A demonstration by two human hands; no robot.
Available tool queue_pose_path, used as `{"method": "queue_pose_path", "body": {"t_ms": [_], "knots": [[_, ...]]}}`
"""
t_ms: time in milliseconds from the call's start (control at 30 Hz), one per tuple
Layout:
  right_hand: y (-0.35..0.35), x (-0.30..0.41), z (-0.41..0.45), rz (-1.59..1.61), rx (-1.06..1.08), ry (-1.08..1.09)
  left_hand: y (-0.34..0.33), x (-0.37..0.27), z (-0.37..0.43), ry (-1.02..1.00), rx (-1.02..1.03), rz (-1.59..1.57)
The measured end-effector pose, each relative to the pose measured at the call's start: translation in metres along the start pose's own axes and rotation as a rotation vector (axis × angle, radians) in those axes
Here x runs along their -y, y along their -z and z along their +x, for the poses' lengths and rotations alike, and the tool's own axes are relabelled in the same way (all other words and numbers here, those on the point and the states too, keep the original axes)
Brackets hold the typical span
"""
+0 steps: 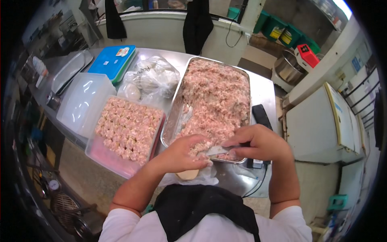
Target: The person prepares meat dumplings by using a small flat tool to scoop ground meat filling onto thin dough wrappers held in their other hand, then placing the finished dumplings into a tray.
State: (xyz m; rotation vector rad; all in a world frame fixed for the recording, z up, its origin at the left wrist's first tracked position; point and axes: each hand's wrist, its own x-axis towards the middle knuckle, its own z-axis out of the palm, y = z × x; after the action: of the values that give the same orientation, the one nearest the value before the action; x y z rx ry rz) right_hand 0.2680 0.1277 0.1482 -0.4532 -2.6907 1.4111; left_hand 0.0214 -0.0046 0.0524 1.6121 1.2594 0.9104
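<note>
My left hand cups a portion of filled dumpling topped with ground meat, at the near edge of a deep metal tray. In my right hand is a flat metal spreading blade, its tip against the filling in my left hand. Pale pink ground meat heaps up in the tray, with bare metal showing along the left side. Below my left hand, a stack of round dumpling wrappers lies on clear plastic. Left of the tray, rows of open-topped dumplings fill much of a plastic container.
Behind the dumplings are a translucent plastic box, a blue-lidded container and a knotted plastic bag. A black device with a cord sits right of the tray. A mixer bowl and a white chest freezer stand beyond the steel table.
</note>
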Motion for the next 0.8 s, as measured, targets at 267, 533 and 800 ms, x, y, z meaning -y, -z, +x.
{"method": "queue_pose_path", "body": {"t_ms": [267, 533, 800], "knots": [[-0.026, -0.009, 0.002, 0.105, -0.221, -0.341, -0.01, 0.032, -0.003, 0.109, -0.175, -0.36], [-0.082, -0.03, 0.035, -0.138, -0.321, -0.088, -0.022, 0.031, 0.008, -0.133, -0.236, 0.195], [-0.045, -0.019, 0.007, 0.227, -0.227, -0.25, -0.012, 0.04, 0.008, 0.058, -0.365, -0.195]]}}
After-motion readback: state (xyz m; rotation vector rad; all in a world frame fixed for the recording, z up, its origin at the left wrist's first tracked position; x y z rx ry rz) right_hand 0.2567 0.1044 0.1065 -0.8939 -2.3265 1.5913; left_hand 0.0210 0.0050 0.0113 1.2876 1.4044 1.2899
